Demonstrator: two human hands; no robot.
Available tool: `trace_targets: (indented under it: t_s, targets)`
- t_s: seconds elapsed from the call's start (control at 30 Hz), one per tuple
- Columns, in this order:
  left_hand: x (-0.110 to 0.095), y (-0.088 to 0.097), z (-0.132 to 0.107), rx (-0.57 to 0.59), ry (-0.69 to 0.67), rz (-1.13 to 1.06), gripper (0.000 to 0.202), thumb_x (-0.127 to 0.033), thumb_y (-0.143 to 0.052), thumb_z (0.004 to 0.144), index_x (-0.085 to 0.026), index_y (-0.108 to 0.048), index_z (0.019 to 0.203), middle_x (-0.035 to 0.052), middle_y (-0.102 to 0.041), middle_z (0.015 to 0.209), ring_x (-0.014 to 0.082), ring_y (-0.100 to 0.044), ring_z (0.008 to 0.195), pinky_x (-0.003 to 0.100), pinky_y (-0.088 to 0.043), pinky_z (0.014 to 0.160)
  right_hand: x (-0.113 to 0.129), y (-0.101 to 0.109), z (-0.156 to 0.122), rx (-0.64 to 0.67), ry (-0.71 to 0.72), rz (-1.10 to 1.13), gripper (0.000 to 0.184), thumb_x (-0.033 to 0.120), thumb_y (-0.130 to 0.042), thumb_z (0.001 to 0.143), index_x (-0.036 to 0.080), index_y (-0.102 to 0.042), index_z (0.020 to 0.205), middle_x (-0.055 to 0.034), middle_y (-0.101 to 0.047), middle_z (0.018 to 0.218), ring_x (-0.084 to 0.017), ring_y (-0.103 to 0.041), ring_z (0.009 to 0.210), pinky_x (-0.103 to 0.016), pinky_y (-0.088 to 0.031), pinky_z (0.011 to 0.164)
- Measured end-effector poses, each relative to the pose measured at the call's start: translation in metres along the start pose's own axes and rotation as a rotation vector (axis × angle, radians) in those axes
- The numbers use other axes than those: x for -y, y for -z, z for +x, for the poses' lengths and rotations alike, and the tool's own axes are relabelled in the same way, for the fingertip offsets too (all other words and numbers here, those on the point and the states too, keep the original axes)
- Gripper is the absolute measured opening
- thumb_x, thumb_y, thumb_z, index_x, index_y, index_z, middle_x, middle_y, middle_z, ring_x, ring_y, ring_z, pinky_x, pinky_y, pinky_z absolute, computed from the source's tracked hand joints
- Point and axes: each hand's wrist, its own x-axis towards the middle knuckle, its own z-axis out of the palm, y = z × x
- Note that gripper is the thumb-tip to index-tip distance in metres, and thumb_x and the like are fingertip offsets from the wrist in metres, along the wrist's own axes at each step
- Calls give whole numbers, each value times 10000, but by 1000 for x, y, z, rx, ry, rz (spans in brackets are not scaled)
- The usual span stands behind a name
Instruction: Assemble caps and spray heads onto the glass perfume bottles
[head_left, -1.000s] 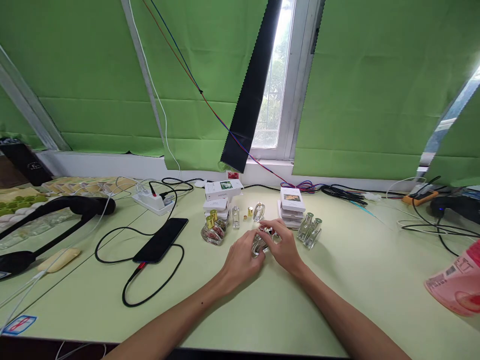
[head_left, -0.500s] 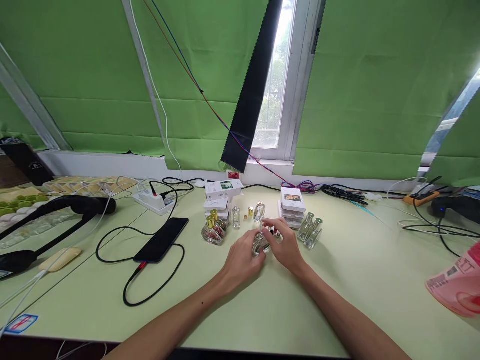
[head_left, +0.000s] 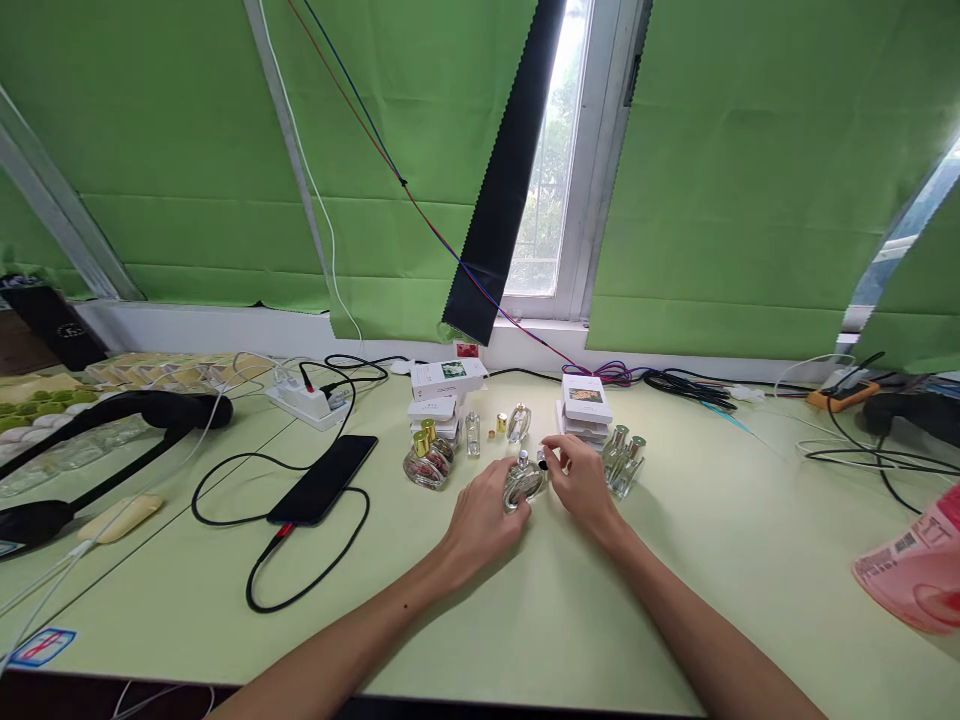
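Observation:
My left hand [head_left: 484, 512] is wrapped round a small clear glass perfume bottle [head_left: 523, 482] on the light green table [head_left: 570, 610], its spray top uncovered. Just to its right, my right hand [head_left: 583, 483] pinches a small dark cap [head_left: 542, 461] between thumb and fingertips, close beside the bottle's neck. Around them stand more little glass bottles: two with gold caps [head_left: 424, 457] on the left, a slim one [head_left: 472, 434], an oval one [head_left: 517, 423] behind, and silver-capped ones [head_left: 622, 459] to the right. A loose gold cap [head_left: 500, 423] lies behind.
White boxes are stacked at the left [head_left: 442, 390] and right [head_left: 583, 405] of the bottles. A black phone [head_left: 324, 479] on a looping cable lies left, beyond it a power strip [head_left: 306, 403] and black headset [head_left: 112, 430]. Cables cross the back right; a pink packet [head_left: 911, 570] lies at the right edge.
My right hand has come off the top of the bottle and shifted slightly right, with the small cap pinched in it. The bottle's spray top now shows. My left hand keeps its hold.

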Motion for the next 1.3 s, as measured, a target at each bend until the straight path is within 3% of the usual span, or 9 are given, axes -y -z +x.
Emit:
trace_targets:
  t_s: [0.13, 0.47, 0.63, 0.8, 1.3]
  targets:
    - [-2, 1, 0, -3, 13, 7, 467, -171, -573, 813, -189, -586, 1280, 97, -685, 1275, 308, -649, 1117, 413, -520, 906, 0, 0, -1, 39, -26, -7, 206, 247, -515, 932, 180, -709, 931, -61, -740, 893, -156, -564, 567, -311, -450, 645]
    - [-1, 2, 1, -14, 27, -1, 491, -159, -586, 805, -189, -589, 1294, 109, -686, 1273, 307, -649, 1130, 417, -505, 947, 7, 0, -3, 153, -68, 75, 246, 305, -503, 950, 215, -728, 911, -43, -770, 846, -199, -669, 646, -308, -488, 665]
    - [-2, 2, 2, -11, 29, -6, 502, -148, -591, 797, -185, -590, 1297, 114, -685, 1275, 303, -645, 1147, 422, -495, 986, 7, -1, -4, 218, -145, 177, 260, 318, -482, 959, 220, -722, 939, -12, -734, 738, -168, -629, 473, -298, -494, 597]
    - [-2, 2, 1, -18, 26, -15, 504, -154, -591, 802, -177, -589, 1305, 119, -681, 1286, 309, -644, 1140, 432, -496, 985, 6, -2, -4, 217, -161, 197, 257, 328, -488, 953, 209, -714, 921, -6, -694, 655, -184, -647, 496, -302, -492, 602]
    - [0, 1, 1, -13, -11, -36, 475, -152, -589, 813, -174, -593, 1288, 122, -671, 1304, 304, -647, 1140, 429, -502, 987, 11, 1, -2, 116, -145, 186, 217, 322, -525, 906, 184, -692, 891, -66, -738, 856, -156, -593, 519, -284, -469, 525]
